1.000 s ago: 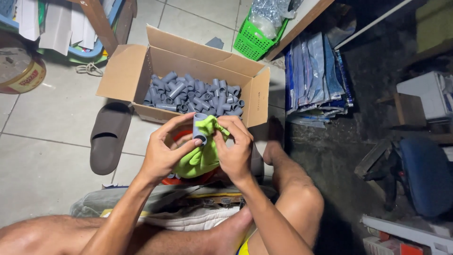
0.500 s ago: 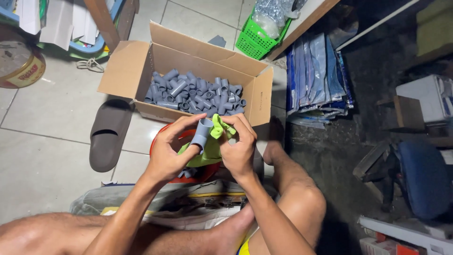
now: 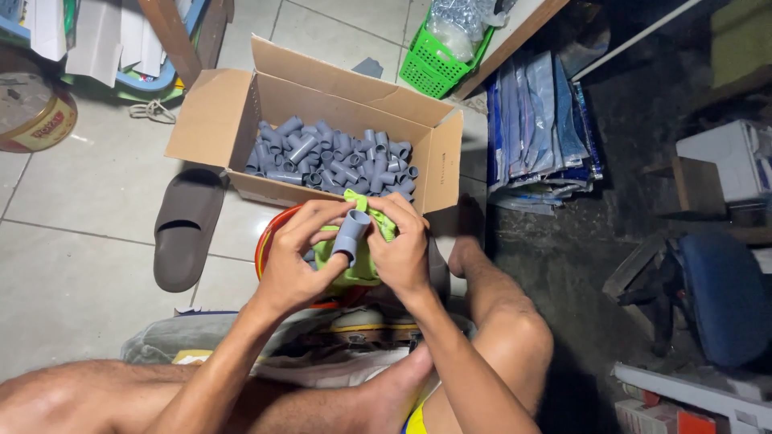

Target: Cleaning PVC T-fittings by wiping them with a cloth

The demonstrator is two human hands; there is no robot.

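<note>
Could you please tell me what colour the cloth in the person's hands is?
The cloth is bright yellow-green, seen in the head view.

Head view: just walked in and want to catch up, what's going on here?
A person sits on the floor, holding a grey pipe fitting in both hands. The left hand grips its lower end; the right hand presses a green cloth against it. Under the hands sits an orange bowl. Just beyond, an open cardboard box holds many more grey fittings. A brown slipper lies on the tiles beside it.
</note>
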